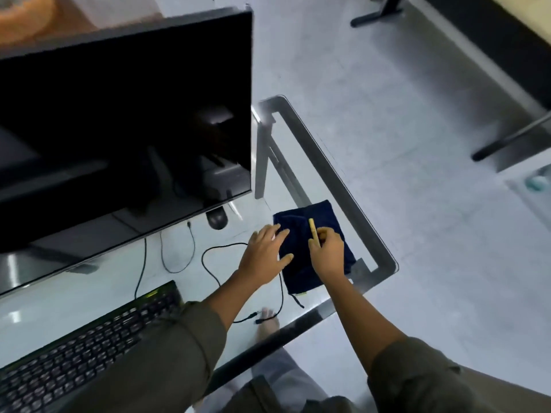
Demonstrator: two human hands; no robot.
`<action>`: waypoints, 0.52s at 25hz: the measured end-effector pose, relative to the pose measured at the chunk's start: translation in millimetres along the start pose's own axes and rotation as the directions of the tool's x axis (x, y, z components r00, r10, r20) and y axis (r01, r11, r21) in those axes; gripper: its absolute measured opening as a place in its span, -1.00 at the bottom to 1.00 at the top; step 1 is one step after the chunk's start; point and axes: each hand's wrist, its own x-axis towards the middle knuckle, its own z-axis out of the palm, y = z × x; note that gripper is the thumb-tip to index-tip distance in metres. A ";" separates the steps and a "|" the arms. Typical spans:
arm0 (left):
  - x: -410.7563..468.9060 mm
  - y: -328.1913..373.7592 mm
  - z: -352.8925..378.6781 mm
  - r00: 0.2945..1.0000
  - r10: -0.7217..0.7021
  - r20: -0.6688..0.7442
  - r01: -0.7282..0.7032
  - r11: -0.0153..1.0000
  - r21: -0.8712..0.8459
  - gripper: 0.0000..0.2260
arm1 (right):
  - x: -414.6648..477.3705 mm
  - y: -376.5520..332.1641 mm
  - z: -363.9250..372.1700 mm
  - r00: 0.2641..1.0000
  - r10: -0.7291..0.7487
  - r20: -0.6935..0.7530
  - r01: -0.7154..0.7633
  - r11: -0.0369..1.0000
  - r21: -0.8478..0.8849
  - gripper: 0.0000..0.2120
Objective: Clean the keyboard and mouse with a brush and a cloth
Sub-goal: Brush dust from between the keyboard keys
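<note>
A dark blue cloth (320, 217) lies folded near the right end of the glass desk (384, 257). My left hand (265, 251) rests flat on the cloth's left edge, fingers spread. My right hand (329, 253) is over the cloth and pinches a thin yellow brush handle (312, 229) that points away from me; its bristles are hidden. A black mouse (217, 219) sits just under the monitor's lower right corner. The black keyboard (89, 341) lies at the lower left, partly covered by my left sleeve.
A large dark monitor (119, 114) fills the upper left. Loose black cables (208, 263) curl on the glass between keyboard and cloth. The desk's metal frame edge (343, 180) runs close to the cloth on the right. White tiled floor and black furniture legs (375, 13) lie beyond.
</note>
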 end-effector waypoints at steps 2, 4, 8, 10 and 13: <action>9.6 4.7 13.5 0.993 0.002 0.121 -0.016 0.993 0.116 -0.39 | 11.3 9.0 -3.8 0.998 0.039 0.045 -0.037 0.999 -0.038 -0.75; 9.8 4.8 23.8 0.984 -0.015 0.178 -0.020 0.981 0.192 -0.36 | 14.6 14.1 -7.7 0.988 0.097 0.118 -0.090 0.994 -0.066 -0.74; -7.2 4.6 35.5 0.987 -0.032 0.160 -0.006 0.971 0.237 -0.35 | 6.3 23.9 -15.6 0.957 0.194 0.217 -0.184 0.981 -0.068 -0.84; -14.2 6.6 37.9 0.985 -0.043 0.166 -0.003 0.964 0.265 -0.34 | -2.6 22.2 -18.1 0.941 0.226 0.253 -0.232 0.973 -0.007 -0.88; -21.2 9.1 35.3 0.988 -0.043 0.151 0.011 0.978 0.210 -0.35 | -19.5 12.1 -20.3 0.947 0.213 0.242 -0.259 0.950 0.177 -0.97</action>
